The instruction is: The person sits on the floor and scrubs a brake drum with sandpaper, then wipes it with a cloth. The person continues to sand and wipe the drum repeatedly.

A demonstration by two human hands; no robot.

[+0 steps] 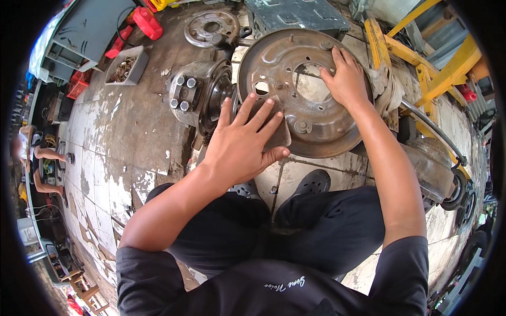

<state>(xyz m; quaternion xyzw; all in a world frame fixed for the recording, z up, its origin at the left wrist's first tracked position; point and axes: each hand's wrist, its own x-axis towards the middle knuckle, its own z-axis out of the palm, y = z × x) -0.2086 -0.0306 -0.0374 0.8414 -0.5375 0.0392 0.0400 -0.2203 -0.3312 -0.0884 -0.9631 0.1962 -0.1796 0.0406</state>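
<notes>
A round, rust-brown brake backing plate [311, 139] with a large central hole and several smaller holes stands in front of me. My left hand [237, 134] lies on its lower left part, fingers spread, over a brownish-grey sheet that looks like sandpaper [280, 131]. The sheet shows between the fingers and beside the thumb, pressed against the plate. My right hand [345, 79] rests open on the plate's upper right, its thumb at the edge of the central hole. Just left of the plate is a metal hub housing [184, 95] with several bolt heads.
Another round plate [211, 29] lies on the floor beyond. A dark metal box [295, 18] stands behind, and a yellow frame [379, 45] to the right. A grey bin [126, 66] of small parts and a red container [147, 23] are at left. Another person's legs [50, 154] show far left.
</notes>
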